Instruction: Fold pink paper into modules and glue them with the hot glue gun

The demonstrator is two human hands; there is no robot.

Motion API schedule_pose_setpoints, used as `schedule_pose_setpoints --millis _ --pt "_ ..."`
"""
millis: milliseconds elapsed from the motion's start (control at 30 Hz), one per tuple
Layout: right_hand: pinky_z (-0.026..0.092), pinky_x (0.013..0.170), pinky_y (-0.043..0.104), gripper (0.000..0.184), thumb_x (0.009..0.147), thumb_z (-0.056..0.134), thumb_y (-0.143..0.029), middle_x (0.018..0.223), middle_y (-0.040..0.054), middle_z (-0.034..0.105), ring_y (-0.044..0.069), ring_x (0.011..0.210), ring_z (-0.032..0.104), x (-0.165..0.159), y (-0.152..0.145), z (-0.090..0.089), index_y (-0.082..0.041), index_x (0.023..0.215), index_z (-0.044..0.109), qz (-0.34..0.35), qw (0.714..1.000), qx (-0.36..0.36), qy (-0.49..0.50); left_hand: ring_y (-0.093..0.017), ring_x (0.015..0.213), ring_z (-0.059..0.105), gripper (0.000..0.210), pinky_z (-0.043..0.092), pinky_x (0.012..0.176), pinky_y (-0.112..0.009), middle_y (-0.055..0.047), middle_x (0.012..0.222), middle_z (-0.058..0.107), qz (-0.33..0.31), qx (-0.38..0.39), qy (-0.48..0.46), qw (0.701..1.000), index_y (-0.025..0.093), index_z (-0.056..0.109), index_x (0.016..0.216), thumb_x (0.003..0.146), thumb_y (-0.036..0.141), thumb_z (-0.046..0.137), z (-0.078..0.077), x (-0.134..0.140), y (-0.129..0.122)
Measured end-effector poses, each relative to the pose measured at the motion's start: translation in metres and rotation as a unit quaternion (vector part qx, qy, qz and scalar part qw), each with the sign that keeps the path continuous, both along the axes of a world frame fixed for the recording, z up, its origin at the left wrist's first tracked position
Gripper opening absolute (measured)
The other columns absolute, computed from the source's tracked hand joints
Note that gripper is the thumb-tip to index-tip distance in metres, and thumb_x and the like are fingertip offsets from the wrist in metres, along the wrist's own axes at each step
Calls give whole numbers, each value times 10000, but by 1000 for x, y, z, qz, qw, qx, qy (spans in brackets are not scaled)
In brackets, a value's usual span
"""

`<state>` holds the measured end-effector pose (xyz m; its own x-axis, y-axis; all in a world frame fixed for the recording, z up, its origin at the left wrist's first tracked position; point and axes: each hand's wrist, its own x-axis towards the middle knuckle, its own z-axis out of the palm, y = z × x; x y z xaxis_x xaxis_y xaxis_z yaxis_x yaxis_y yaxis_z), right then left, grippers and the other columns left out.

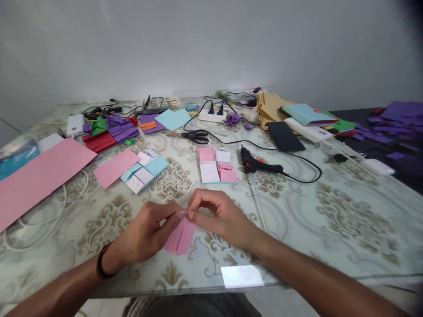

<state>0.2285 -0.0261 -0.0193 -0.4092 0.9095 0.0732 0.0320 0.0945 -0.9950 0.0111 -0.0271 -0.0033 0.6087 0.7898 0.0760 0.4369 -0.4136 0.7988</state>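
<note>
A small pink paper piece (185, 239), creased or slit down its middle, hangs over the table near its front edge. My left hand (147, 230), with a dark band on the wrist, is closed in a pinch at the paper's top. Fingertips of my right hand (220, 212) pinch the same top edge, touching those of the left. The fingers partly cover that edge. Beyond the hands lie a folded pink and white paper square (209, 172) and a folded white and blue one (147, 169), the latter beside a pink sheet (115, 168).
A black glue gun (259, 164) with its cord lies to the right, near a phone (286, 136). Black-handled scissors (195, 136) and a power strip (212, 116) sit farther back. Large pink sheets (42, 180) and a white cable (61, 215) occupy the left.
</note>
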Motion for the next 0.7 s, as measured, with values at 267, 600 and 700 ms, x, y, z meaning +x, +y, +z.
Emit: schedule_pose_setpoints --millis 267,600,700 --pt "439 682 290 195 820 768 -262 693 -15 614 144 678 527 11 9 2 -203 693 633 11 1000 -9 -1 -107 573 298 462 272 544 -273 51 610 344 27 -24 -26 999 191 407 664 1088 362 475 4 -10 6" --pt "472 741 305 166 902 729 -345 800 -2 627 151 744 562 2 5 1 -201 850 665 -31 999 -14 23 -149 724 526 346 435 646 -248 -12 787 633 153 -85 -122 977 174 689 836 1032 438 581 -11 -8 11" --pt "471 726 301 153 899 727 -320 796 0 649 155 749 584 -1 3 0 -204 820 666 -50 998 -13 21 -134 680 521 305 422 607 -232 2 738 630 98 -106 -85 986 165 723 844 1004 408 635 -16 -5 8"
